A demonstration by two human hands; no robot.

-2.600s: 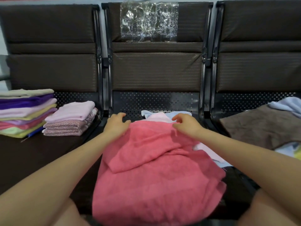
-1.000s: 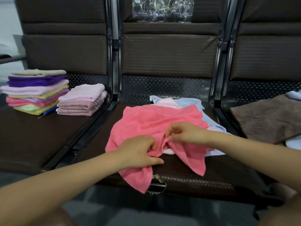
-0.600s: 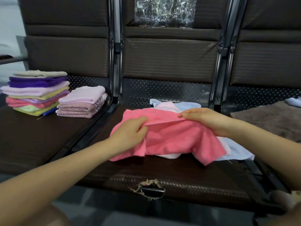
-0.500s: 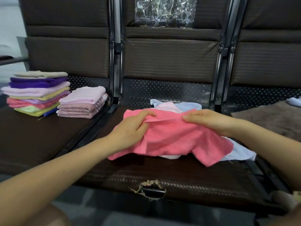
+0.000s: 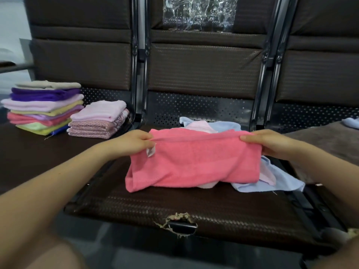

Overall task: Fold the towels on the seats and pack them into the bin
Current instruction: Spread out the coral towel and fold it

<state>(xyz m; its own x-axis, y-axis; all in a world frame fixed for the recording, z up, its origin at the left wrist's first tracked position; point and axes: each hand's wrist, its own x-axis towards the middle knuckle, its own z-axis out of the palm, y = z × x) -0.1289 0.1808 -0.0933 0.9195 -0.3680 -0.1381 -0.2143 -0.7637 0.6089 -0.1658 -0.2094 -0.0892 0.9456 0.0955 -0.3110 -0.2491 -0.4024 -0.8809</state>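
Both hands pinch the top fold of the coral-pink terry towel point(image 5: 194, 164), left hand point(image 5: 130, 142) at its left corner, right hand point(image 5: 272, 144) at its right, fingers clamped on the cloth. It hangs doubled over the woven brown middle seat point(image 5: 136, 208), covering crumpled pale blue and pink cloths point(image 5: 272, 179). Two neat stacks of folded towels point(image 5: 44, 107) sit on the far left seat.

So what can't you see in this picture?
All in the head view:
- The bin: nowhere in the frame.
- The blue towel and pale pink towel: mostly covered by the pink towel that both hands, left and right, pinch.
- The brown towel: cut off by the right edge.
- The white tag: too small to read.
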